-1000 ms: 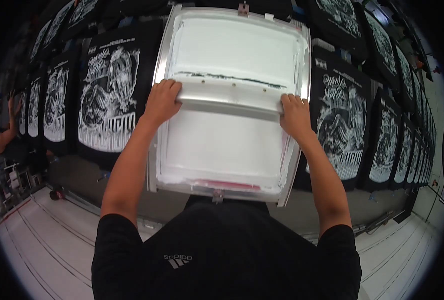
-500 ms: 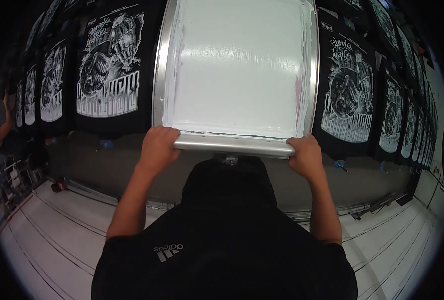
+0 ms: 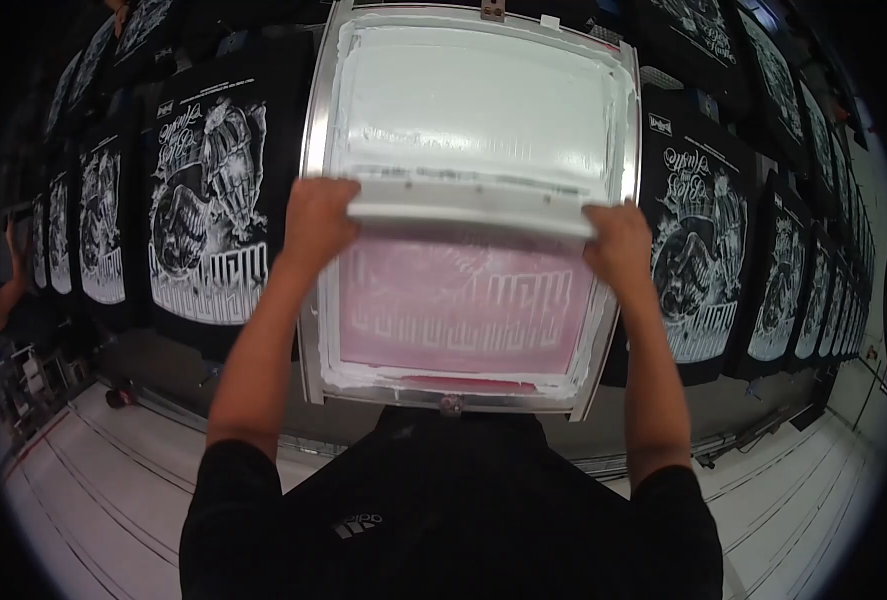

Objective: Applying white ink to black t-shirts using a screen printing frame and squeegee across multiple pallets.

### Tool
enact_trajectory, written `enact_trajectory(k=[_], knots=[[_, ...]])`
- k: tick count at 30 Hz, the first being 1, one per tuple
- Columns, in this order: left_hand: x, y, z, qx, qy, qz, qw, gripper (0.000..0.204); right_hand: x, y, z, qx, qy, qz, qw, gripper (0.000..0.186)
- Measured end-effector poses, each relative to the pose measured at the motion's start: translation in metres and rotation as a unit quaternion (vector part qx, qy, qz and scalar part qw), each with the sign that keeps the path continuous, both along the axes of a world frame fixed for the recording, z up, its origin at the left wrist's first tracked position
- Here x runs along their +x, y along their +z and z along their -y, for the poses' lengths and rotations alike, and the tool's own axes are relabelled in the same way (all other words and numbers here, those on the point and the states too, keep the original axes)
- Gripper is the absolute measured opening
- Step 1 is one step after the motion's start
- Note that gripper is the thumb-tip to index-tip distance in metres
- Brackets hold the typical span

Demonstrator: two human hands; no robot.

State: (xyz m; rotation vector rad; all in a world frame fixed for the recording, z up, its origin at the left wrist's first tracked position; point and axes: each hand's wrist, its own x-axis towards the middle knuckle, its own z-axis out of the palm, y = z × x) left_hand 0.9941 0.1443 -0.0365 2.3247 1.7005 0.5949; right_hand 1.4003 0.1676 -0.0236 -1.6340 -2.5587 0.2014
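Squeegee [image 3: 474, 207] gripped at both ends by left hand [image 3: 316, 222] and right hand [image 3: 619, 245], across metal-framed screen [image 3: 314, 150], probably inked white above.

Black short-sleeved T-shirt (small white chest logo); bare forearms.

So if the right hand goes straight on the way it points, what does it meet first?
The right hand points up the screen; it would likely cross white ink, then reach the far frame edge. Depth is unclear.
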Motion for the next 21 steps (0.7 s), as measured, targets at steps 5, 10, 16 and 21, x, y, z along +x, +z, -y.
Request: enact_trajectory(k=[5,10,16,21], knots=[[-0.007,0.0,-0.143,-0.047,0.048,-0.099,0.993,0.038,-0.004,-0.004,-0.141,0.016,-0.011,0.056,0.998,0.044],[-0.022,0.015,-0.22,-0.052,0.021,-0.097,0.994,0.04,-0.011,0.011,-0.237,-0.034,0.013,0.098,0.995,0.048],[-0.029,0.05,-0.083,-0.123,0.007,-0.065,0.99,0.035,-0.009,0.064,-0.072,-0.066,-0.013,0.067,0.995,0.042],[-0.016,0.065,0.176,-0.18,-0.067,-0.019,0.981,0.035,0.005,0.08,0.165,-0.201,0.0,0.0,0.98,0.037]])
